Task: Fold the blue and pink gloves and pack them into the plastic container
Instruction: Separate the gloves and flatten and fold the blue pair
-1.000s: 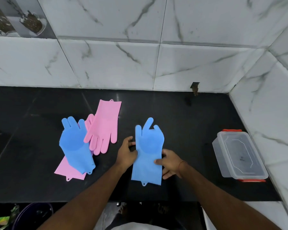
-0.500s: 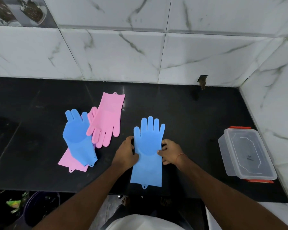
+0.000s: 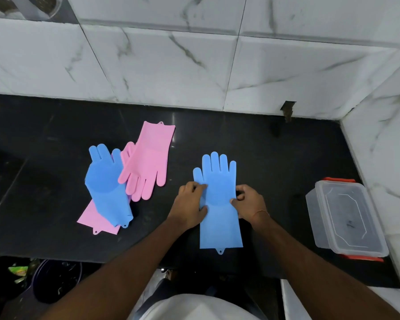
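A blue glove [image 3: 218, 204] lies flat on the black counter [image 3: 275, 162], fingers pointing at the wall, cuff toward me. My left hand [image 3: 189, 205] grips its left edge at the palm. My right hand [image 3: 249, 200] pinches its right edge at the same height. To the left lies a pile: a second blue glove [image 3: 106, 188] over a pink glove [image 3: 95, 219], with another pink glove [image 3: 148, 162] partly across them. The clear plastic container [image 3: 346, 218] stands at the right with its lid on and red clips at both ends.
White marble tiles form the back wall and the right side wall [image 3: 383, 135]. The counter's front edge runs just below the glove's cuff. A dark bucket [image 3: 56, 280] stands on the floor under the counter at lower left.
The glove's fingers, bunched a second ago, now lie spread and flat. Both hands slid up from the lower palm to the glove's sides. The camera view shifted a little.
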{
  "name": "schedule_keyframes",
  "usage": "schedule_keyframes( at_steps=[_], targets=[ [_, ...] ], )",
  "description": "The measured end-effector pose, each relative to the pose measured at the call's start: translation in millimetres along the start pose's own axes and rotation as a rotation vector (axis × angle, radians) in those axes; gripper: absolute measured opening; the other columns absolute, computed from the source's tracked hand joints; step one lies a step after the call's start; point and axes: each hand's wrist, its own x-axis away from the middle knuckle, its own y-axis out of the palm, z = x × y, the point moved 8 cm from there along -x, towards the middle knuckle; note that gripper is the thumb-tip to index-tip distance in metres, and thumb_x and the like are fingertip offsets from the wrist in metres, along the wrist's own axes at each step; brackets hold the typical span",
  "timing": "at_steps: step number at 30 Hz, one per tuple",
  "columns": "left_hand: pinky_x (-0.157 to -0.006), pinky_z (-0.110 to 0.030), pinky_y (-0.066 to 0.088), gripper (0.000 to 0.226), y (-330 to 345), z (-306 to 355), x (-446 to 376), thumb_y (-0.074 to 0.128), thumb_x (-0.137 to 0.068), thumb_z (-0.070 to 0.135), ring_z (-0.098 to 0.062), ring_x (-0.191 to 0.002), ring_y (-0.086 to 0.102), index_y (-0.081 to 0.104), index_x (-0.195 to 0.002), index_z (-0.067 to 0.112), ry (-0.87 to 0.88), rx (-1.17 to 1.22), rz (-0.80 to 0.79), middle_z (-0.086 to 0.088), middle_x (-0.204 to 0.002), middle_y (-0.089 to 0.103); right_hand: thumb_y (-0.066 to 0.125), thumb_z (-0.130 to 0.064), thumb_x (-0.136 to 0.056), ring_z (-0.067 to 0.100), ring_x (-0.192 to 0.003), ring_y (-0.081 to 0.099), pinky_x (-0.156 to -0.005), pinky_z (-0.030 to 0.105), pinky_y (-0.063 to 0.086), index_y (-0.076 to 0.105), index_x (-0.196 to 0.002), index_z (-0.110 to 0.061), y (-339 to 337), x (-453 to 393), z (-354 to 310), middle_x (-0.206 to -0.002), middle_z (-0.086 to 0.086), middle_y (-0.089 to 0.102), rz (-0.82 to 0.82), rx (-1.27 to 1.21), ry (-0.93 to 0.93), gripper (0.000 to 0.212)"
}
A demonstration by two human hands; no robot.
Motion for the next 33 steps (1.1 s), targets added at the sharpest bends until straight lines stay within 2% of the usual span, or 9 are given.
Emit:
schedule_keyframes(
  at_steps=[4, 9, 15, 17, 19, 22, 25, 29, 33],
  targets=[
    [-0.122, -0.047, 0.040, 0.068, 19.0, 33.6, -9.5, 0.058, -0.104, 0.047, -0.024, -0.152, 0.036, 0.035, -0.167, 0.034, 0.096, -0.173, -0.011, 0.001, -0.165, 0.036, 0.077, -0.016, -0.090, 0.014, -0.086, 0.071, -0.085, 0.047, 0.065, 0.068, -0.117, -0.025, -32.2, -0.9, 21.9, -0.087, -0.005, 0.073, 0.040, 0.037, 0.026, 0.030],
    [-0.123, -0.053, 0.035, 0.066, 41.2, 68.0, -19.3, 0.054, -0.106, 0.050, -0.025, -0.155, 0.030, 0.033, -0.167, 0.040, 0.131, -0.220, -0.040, 0.005, -0.171, 0.029, 0.078, -0.019, -0.092, 0.000, -0.077, 0.061, -0.082, 0.030, 0.053, 0.068, -0.122, -0.022, -63.8, -4.4, 50.3, -0.082, -0.017, 0.066, 0.089, 0.085, 0.056, 0.032],
    [-0.122, -0.057, 0.033, 0.065, 56.4, 86.4, -25.5, 0.053, -0.106, 0.051, -0.025, -0.154, 0.029, 0.032, -0.167, 0.042, 0.134, -0.242, -0.060, 0.006, -0.170, 0.029, 0.079, -0.023, -0.093, 0.002, -0.078, 0.061, -0.089, 0.036, 0.059, 0.065, -0.118, -0.025, -81.6, -3.8, 70.3, -0.083, -0.017, 0.065, 0.107, 0.090, 0.084, 0.029],
    [-0.123, -0.057, 0.033, 0.065, 58.5, 87.3, -24.6, 0.053, -0.107, 0.051, -0.025, -0.155, 0.029, 0.031, -0.168, 0.042, 0.131, -0.244, -0.067, 0.006, -0.170, 0.029, 0.080, -0.023, -0.091, 0.005, -0.081, 0.062, -0.085, 0.031, 0.054, 0.064, -0.127, -0.022, -83.0, 1.6, 69.5, -0.091, -0.011, 0.067, 0.119, 0.120, 0.070, 0.039],
    [-0.124, -0.055, 0.033, 0.065, 56.1, 85.7, -20.2, 0.050, -0.108, 0.052, -0.024, -0.156, 0.030, 0.029, -0.169, 0.040, 0.123, -0.222, -0.045, 0.007, -0.170, 0.029, 0.081, -0.025, -0.090, 0.014, -0.098, 0.063, -0.091, 0.033, 0.054, 0.060, -0.135, -0.022, -82.2, 8.8, 59.8, -0.112, -0.003, 0.067, 0.176, 0.203, -0.025, 0.049],
    [-0.123, -0.052, 0.031, 0.062, 38.7, 71.8, -10.4, 0.045, -0.110, 0.051, -0.022, -0.155, 0.033, 0.028, -0.168, 0.037, 0.082, -0.179, 0.037, 0.007, -0.170, 0.030, 0.077, -0.029, -0.092, 0.018, -0.116, 0.057, -0.099, 0.035, 0.053, 0.058, -0.140, -0.025, -70.5, 22.8, 33.6, -0.128, -0.002, 0.061, 0.256, 0.254, -0.225, 0.051],
    [-0.125, -0.052, 0.028, 0.063, 14.3, 41.3, 4.1, 0.045, -0.110, 0.051, -0.023, -0.156, 0.032, 0.027, -0.168, 0.037, 0.039, -0.219, 0.080, 0.004, -0.171, 0.030, 0.074, -0.028, -0.094, 0.016, -0.116, 0.055, -0.099, 0.033, 0.051, 0.061, -0.134, -0.029, -41.0, 33.9, 0.5, -0.125, -0.006, 0.062, 0.209, 0.256, -0.379, 0.042],
    [-0.126, -0.055, 0.026, 0.062, -31.8, -17.8, 28.3, 0.048, -0.109, 0.048, -0.028, -0.156, 0.035, 0.033, -0.167, 0.034, -0.059, -0.240, 0.181, 0.002, -0.170, 0.034, 0.075, -0.032, -0.090, 0.011, -0.110, 0.053, -0.097, 0.033, 0.052, 0.062, -0.131, -0.033, 12.7, 49.7, -50.0, -0.114, -0.013, 0.060, 0.090, 0.239, -0.495, 0.043],
    [-0.127, -0.063, 0.026, 0.061, -89.4, -101.4, 56.3, 0.052, -0.109, 0.043, -0.032, -0.157, 0.034, 0.036, -0.167, 0.033, -0.281, -0.211, 0.279, 0.000, -0.174, 0.030, 0.075, -0.035, -0.088, 0.009, -0.106, 0.054, -0.096, 0.031, 0.053, 0.063, -0.130, -0.034, 75.3, 61.8, -105.4, -0.110, -0.015, 0.060, -0.031, 0.233, -0.586, 0.044]
  ],
)
